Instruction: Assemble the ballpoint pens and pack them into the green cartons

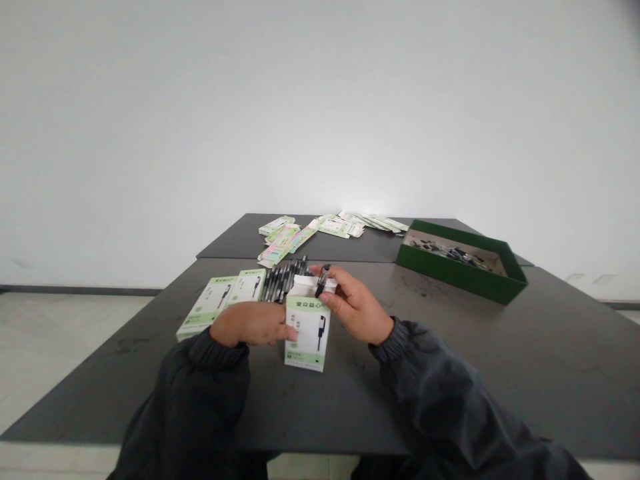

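Observation:
Upright near the table's front middle stands a white and green pen box with its top flap raised. My left hand grips its left side, the thumb across the printed front. In my right hand a black-capped pen is pinched between thumb and fingers over the box's open top. How far the pen reaches into the box is hidden. Behind the box lies a row of dark pens, partly covered by my left hand and the box. Two closed pen boxes lie flat to the left of that row.
A green open box holding many loose pens stands at the right. Flattened cartons and colourful packaging are spread at the back of the dark table. A white wall rises behind.

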`<act>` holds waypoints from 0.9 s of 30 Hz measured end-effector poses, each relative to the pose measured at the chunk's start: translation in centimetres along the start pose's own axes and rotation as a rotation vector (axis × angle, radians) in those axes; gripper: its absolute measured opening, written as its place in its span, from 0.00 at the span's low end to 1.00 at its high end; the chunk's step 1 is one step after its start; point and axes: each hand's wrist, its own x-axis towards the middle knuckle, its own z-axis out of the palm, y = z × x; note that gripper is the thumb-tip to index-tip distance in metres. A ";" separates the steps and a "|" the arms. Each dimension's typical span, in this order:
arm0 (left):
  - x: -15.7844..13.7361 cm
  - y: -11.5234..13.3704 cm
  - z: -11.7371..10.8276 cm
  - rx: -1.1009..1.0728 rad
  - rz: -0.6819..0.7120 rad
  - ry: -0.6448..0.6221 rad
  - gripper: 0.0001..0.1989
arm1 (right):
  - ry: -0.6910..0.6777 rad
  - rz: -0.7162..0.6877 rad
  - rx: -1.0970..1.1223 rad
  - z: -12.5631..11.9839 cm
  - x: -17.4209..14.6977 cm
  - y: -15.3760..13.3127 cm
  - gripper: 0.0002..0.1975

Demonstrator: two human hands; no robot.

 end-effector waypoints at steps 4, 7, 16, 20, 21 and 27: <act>-0.1 0.5 -0.2 0.012 -0.059 -0.064 0.14 | 0.052 -0.011 -0.003 0.2 -0.1 0.2 0.16; -0.1 0.5 -0.2 0.030 -0.062 -0.056 0.14 | 0.066 0.010 -0.038 0.2 -0.1 0.3 0.09; -0.1 0.3 0.1 0.002 -0.040 -0.091 0.13 | -0.002 -0.067 -0.124 -0.3 0.3 -0.6 0.18; -0.2 0.4 0.0 -0.016 -0.036 -0.085 0.12 | 0.003 -0.073 -0.096 -0.3 -0.1 -0.3 0.21; -0.2 0.5 0.1 -0.011 -0.049 -0.087 0.12 | 0.010 -0.081 -0.097 -0.3 -0.1 -0.2 0.20; -0.2 1.1 0.0 -0.029 -0.035 -0.125 0.12 | 0.070 -0.061 -0.077 -0.1 0.0 -0.2 0.10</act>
